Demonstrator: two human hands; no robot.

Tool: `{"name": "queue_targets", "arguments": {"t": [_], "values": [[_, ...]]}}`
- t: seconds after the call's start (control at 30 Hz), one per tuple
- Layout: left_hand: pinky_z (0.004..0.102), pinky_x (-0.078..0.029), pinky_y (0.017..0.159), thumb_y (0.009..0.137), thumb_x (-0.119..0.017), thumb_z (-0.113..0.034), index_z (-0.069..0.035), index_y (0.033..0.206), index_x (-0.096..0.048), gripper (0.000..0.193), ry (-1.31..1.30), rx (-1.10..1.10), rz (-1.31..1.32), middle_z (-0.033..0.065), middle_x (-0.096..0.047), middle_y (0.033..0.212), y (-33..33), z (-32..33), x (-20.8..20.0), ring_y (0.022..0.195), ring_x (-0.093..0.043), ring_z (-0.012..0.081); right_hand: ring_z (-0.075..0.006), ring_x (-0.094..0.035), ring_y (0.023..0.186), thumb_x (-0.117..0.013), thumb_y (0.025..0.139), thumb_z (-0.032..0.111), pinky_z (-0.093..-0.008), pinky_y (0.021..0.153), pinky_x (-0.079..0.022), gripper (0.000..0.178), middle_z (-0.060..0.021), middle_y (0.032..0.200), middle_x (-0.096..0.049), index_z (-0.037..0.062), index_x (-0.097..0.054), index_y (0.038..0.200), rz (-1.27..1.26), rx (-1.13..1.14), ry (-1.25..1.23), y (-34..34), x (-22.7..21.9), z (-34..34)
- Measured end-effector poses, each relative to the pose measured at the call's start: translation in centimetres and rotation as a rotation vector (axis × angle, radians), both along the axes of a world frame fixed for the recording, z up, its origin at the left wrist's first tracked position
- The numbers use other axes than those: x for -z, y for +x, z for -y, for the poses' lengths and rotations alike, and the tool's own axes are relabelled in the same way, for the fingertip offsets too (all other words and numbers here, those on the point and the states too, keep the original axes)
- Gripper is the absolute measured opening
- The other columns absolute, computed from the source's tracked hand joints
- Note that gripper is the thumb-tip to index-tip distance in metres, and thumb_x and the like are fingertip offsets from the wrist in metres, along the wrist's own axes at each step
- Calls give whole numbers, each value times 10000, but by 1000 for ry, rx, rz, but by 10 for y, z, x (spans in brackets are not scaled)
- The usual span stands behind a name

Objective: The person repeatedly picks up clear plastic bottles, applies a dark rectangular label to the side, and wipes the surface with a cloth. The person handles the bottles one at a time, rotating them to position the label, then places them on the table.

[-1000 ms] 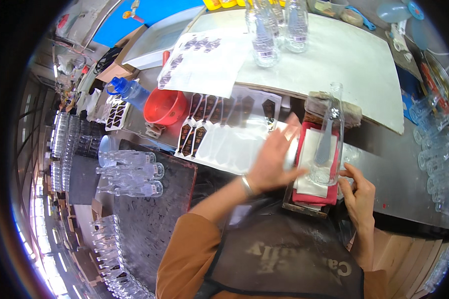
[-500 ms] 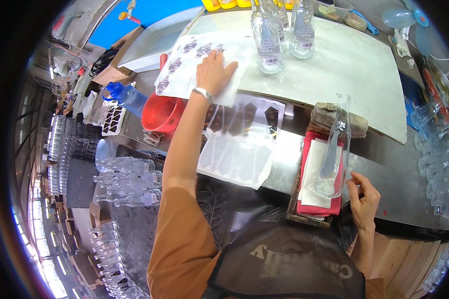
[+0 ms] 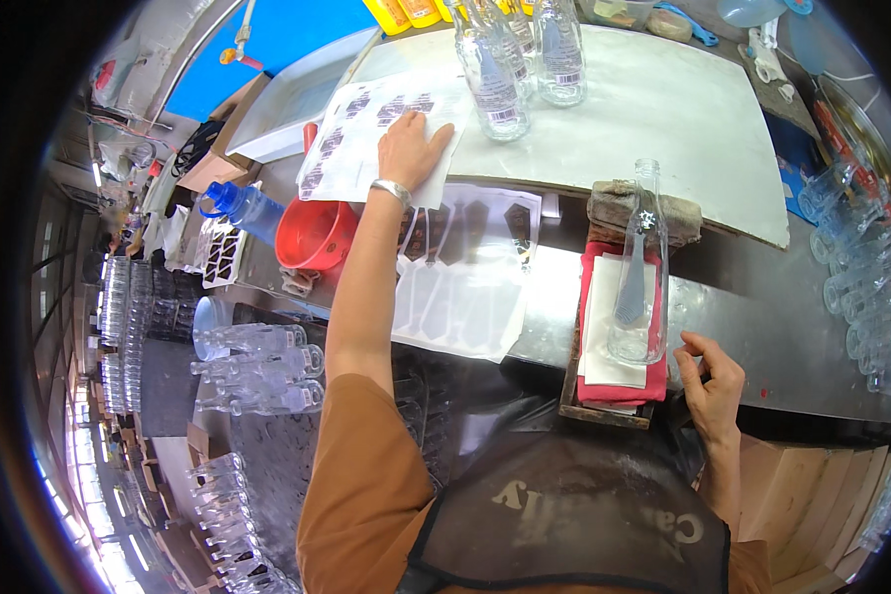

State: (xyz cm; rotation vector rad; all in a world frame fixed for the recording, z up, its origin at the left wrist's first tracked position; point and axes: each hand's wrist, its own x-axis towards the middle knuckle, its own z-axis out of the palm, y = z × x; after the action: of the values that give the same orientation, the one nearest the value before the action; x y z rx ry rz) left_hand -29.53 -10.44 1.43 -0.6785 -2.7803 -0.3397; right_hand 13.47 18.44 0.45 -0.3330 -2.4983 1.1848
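My left hand (image 3: 413,148) lies on a stack of white sheets with dark printed labels (image 3: 351,109), its thumb spread from the fingers. My right hand (image 3: 713,381) hovers just right of a clear glass bottle (image 3: 640,287), fingers loosely bent, thumb and forefinger apart, nothing visible between them. The bottle rests on its side, base toward me, over white paper and a red cloth (image 3: 586,317) in a wooden tray (image 3: 604,416). A tapering label-like patch shows on it. Its neck end leans on a rolled grey cloth (image 3: 678,218). A translucent sheet with dark label shapes (image 3: 460,307) hangs below my left forearm.
Several labelled bottles (image 3: 495,94) stand on the white board (image 3: 683,109). A red tub (image 3: 312,233) and blue bottle (image 3: 247,210) sit left of my left arm. More glass bottles (image 3: 262,366) lie lower left; others (image 3: 861,277) stand far right. Cardboard (image 3: 802,495) is lower right.
The whole view has shifted, so most table things appear a little further left. My hands keep nearly the same places relative to the label sheets and the bottle.
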Motion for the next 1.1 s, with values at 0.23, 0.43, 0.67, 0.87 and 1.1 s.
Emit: {"name": "queue_targets", "arguments": {"t": [0.23, 0.43, 0.67, 0.87, 1.1], "values": [[447, -443, 1030, 939, -616, -491, 16, 1241, -646, 590, 4, 112, -111, 236, -611, 1314, 49, -8, 1, 1232, -555, 380, -133, -558, 562, -704, 892, 73, -270, 529, -458, 228, -104, 838, -705, -12, -693, 1104, 22, -18, 10, -1, 4, -3], [521, -342, 1117, 924, -557, -591, 49, 1359, -552, 773, 25, 19, -165, 251, -517, 1435, -15, 26, 11, 1354, -471, 383, -144, -580, 566, -707, 895, 81, -276, 531, -473, 227, -107, 838, -705, -1, -696, 1107, 21, -57, -17, -5, 4, 3], [661, -212, 1125, 899, -436, -737, -202, 1504, -464, 808, -162, -95, 241, 383, -392, 1478, -5, 16, -10, 1420, -350, 493, -148, -593, 570, -707, 895, 81, -276, 535, -482, 227, -103, 823, -701, 6, -700, 1109, 20, -40, -14, -5, 9, 4], [671, -144, 1150, 847, -430, -818, -260, 1530, -423, 882, -171, -231, 308, 410, -296, 1517, 8, 27, -18, 1452, -274, 520, -148, -579, 559, -705, 895, 81, -275, 530, -471, 225, -101, 823, -702, 2, -699, 1107, 12, -57, -37, -7, 9, 5], [673, -142, 1155, 817, -514, -797, -94, 1525, -402, 1004, -127, -142, 192, 363, -251, 1566, 55, 35, -5, 1490, -209, 479, -144, -560, 547, -703, 895, 88, -276, 519, -454, 228, -98, 830, -704, 0, -698, 1106, 10, -49, -23, 0, 13, 4]]}}
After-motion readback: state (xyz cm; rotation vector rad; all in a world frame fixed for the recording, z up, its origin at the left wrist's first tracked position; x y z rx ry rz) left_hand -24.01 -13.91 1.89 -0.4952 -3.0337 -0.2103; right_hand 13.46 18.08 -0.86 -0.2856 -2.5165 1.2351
